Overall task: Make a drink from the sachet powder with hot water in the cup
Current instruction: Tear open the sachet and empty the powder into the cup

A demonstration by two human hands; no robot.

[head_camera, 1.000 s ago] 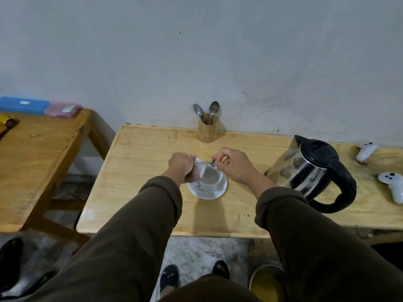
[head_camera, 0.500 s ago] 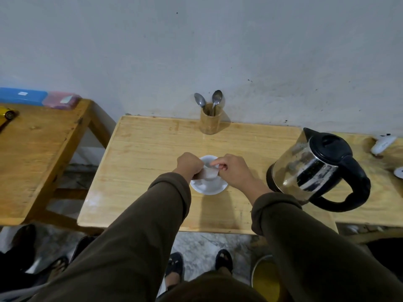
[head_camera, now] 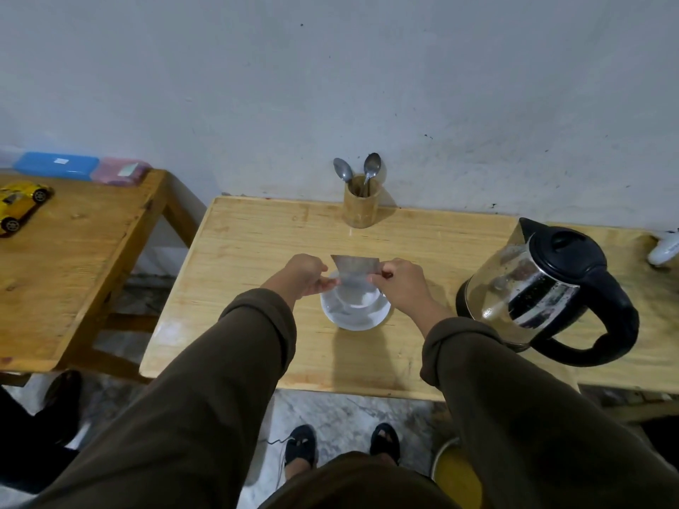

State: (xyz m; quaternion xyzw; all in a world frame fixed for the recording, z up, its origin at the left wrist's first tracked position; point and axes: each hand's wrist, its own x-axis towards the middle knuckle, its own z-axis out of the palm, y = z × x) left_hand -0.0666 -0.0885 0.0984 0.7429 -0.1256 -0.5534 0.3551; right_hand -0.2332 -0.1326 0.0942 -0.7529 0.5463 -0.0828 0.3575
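A silvery sachet is stretched flat between my two hands, just above the white cup on its white saucer. My left hand pinches the sachet's left lower edge. My right hand pinches its right edge. The cup's inside is partly hidden by the sachet. A steel and black electric kettle stands to the right of the saucer on the light wooden table, its lid shut.
A bamboo holder with two spoons stands against the wall behind the cup. A white controller lies at the far right. The side table to the left carries a yellow toy car and blue and pink cases.
Both hands have lifted the sachet slightly above the cup and pulled it flat between them. The camera has tilted, so the table sits differently in view.
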